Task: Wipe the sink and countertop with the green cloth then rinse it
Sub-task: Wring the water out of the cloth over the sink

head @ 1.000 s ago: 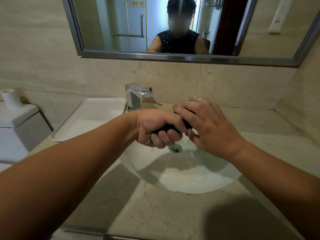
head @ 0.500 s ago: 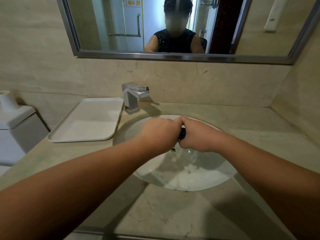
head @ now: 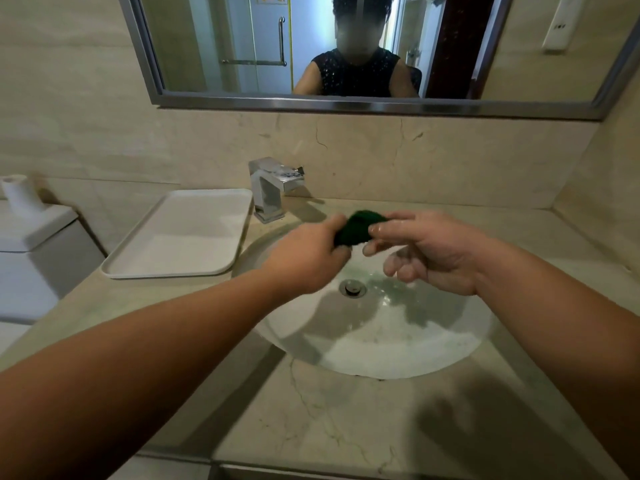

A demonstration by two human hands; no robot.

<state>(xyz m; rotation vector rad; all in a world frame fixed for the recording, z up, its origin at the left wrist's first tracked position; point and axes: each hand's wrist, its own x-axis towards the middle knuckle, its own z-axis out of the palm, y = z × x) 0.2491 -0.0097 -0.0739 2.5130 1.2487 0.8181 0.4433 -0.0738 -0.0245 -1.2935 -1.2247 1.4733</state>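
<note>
Above the countertop (head: 346, 427) and its sink (head: 398, 351), the likely risk is a slip (the skin looks wet) that drops the load into the basin. A white tray (head: 180, 237) and a faucet (head: 270, 188) stand to the left, obstructing nothing. The left hand (head: 304, 258) curls round one end of the green cloth (head: 358, 226); the right hand (head: 433, 254) pinches the other end, spare fingers loose.

Soft light is filling a beige bathroom.
A framed mirror (head: 346, 106) is hanging on the wall (head: 415, 157), reflecting a glass door (head: 256, 39); a white tray (head: 180, 233) is lying beside a tap (head: 270, 188), and a paper roll (head: 19, 195) is standing on a tank (head: 41, 230).
</note>
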